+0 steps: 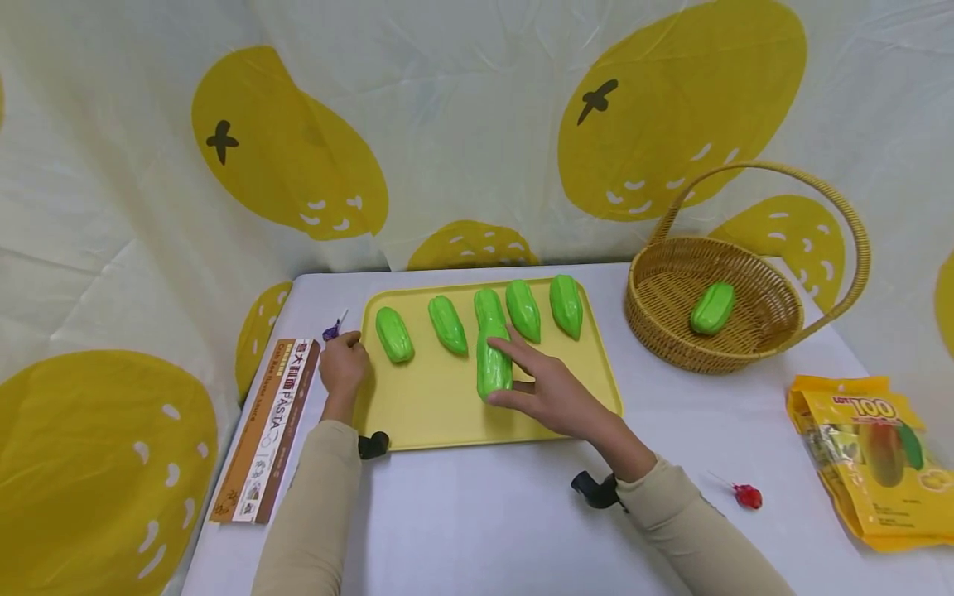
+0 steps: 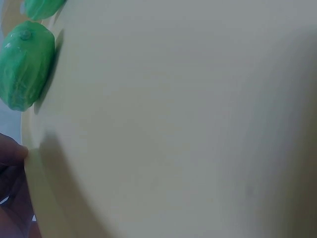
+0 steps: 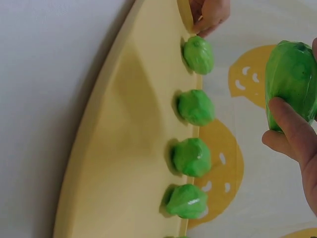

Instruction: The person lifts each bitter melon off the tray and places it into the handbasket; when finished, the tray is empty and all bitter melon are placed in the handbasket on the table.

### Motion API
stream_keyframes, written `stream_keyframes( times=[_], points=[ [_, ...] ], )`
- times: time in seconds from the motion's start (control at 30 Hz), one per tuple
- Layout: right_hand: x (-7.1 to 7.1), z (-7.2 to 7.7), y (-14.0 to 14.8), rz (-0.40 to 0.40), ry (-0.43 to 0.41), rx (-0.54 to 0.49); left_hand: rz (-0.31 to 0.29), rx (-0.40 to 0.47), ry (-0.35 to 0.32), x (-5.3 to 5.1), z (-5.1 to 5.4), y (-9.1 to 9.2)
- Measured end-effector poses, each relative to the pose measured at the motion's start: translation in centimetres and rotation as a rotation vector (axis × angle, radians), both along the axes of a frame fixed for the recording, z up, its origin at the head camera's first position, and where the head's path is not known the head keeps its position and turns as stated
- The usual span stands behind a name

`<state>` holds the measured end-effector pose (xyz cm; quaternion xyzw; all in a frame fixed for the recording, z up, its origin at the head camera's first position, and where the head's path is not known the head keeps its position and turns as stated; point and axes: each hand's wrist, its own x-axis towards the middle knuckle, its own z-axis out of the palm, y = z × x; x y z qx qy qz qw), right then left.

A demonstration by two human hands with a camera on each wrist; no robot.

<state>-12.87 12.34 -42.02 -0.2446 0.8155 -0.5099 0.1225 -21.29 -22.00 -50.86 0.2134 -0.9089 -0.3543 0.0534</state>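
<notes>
My right hand holds a glossy green ridged gourd between thumb and fingers, above the middle of the yellow tray. The held gourd shows lifted off the tray in the right wrist view. At the tray's left rim, my left hand pinches the edge; the left wrist view shows a fingertip over the rim. Several more gourds lie in a row along the tray's far side, among them the leftmost gourd and the rightmost gourd. The held gourd partly overlaps the middle gourd.
A wicker basket with a tall handle stands at the back right, with one green gourd inside. A yellow candy bag and a red lollipop lie at right. Left are a pasta box and a purple lollipop.
</notes>
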Motion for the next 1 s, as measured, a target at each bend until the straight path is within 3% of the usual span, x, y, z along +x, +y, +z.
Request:
stream_keyframes(
  times=[0.47, 1.0],
  points=[
    [-1.8, 1.9, 4.5, -0.140, -0.008, 0.036, 0.004, -0.005, -0.003, 0.0, 0.0, 0.1],
    [-2.9, 3.0, 9.4, -0.293, 0.063, 0.069, 0.008, -0.001, -0.016, 0.3, 0.5, 0.2]
  ],
)
